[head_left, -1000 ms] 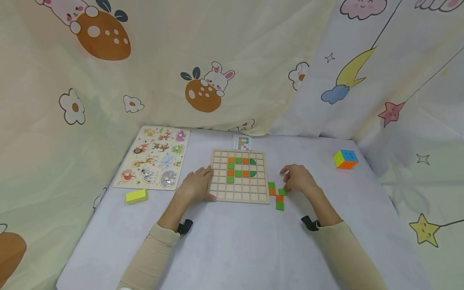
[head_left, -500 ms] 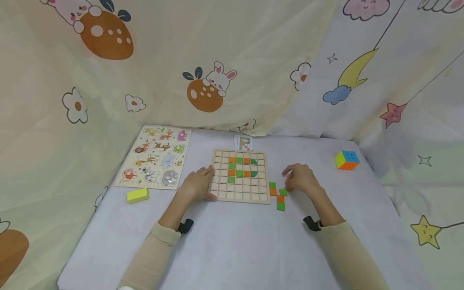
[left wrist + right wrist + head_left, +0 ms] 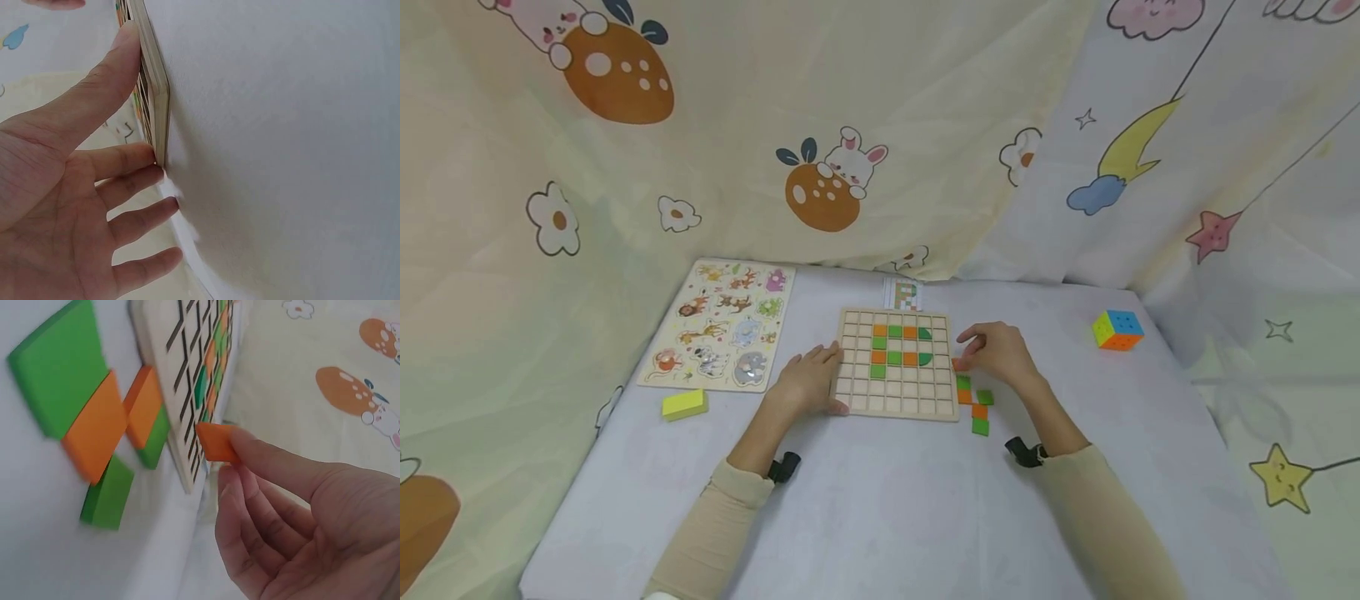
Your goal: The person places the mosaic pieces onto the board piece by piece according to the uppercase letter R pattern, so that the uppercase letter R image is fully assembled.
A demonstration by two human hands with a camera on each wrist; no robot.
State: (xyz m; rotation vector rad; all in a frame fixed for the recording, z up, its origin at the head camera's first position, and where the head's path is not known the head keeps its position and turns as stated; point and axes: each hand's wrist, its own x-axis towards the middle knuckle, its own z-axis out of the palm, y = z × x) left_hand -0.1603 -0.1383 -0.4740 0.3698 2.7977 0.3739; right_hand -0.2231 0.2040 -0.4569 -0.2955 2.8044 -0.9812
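- Lying on the table [image 3: 880, 508]: a wooden grid board [image 3: 910, 400].
- Left hand [image 3: 808, 382], fingers spread, touching the board's left edge.
- Right hand [image 3: 1000, 354], pinching an orange tile [image 3: 215, 442] near the right edge.
- Five loose tiles [image 3: 980, 412], I count, beside the board.

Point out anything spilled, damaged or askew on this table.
Nothing looks spilled or damaged. Only the loose tiles right of the grid board look untidy: they lie staggered, unlike the placed tiles in its cells.

Yellow block [image 3: 685, 405] near animal puzzle [image 3: 729, 350]; multicoloured cube [image 3: 1117, 330].
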